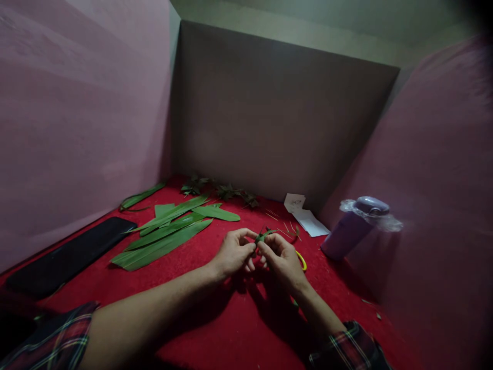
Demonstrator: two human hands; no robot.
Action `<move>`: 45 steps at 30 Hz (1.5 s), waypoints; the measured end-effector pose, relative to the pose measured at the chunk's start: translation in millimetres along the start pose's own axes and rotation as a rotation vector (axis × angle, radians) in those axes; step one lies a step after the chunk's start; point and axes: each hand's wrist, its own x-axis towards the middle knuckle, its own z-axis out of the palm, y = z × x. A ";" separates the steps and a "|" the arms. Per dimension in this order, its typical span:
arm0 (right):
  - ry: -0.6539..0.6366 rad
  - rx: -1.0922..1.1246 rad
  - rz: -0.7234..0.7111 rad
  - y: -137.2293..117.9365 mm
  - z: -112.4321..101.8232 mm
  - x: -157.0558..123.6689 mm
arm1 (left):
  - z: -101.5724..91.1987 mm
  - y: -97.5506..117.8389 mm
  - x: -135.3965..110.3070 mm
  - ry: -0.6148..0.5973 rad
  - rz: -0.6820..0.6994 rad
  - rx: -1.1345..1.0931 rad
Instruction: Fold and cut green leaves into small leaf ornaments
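Pinching a small green leaf strip btwn them, the left hand and right hand meet fingertip to fingertip just above the red worktop, approx mid-scene. Both hands are clamped on the strip w/ thumb and forefinger, other fingers curled under. The strip is folded or knotted; too small to tell which. A yellow loop pokes out from under the right hand, lying on the worktop. Left of the hands, a bunch of long green leaves lies flat, well apart from the fingers. Further left is a flat black slab. Just beyond the hands are a few thin sticks, then white paper by the far wall. A purple cup w/ clear wrap on top stands at right. Leafy twigs sit along the far edge.
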 end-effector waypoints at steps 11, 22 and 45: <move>-0.010 0.015 0.032 4.2 0.9 0.8 | -1.0 -0.9 -0.6 0.002 0.062 -0.030; 0.071 0.219 0.190 1.9 -7.8 4.4 | 1.4 -0.9 -2.5 -0.091 0.029 0.004; 0.057 0.412 0.375 -1.5 -5.8 2.7 | 4.4 1.3 -5.0 -0.138 -0.002 0.029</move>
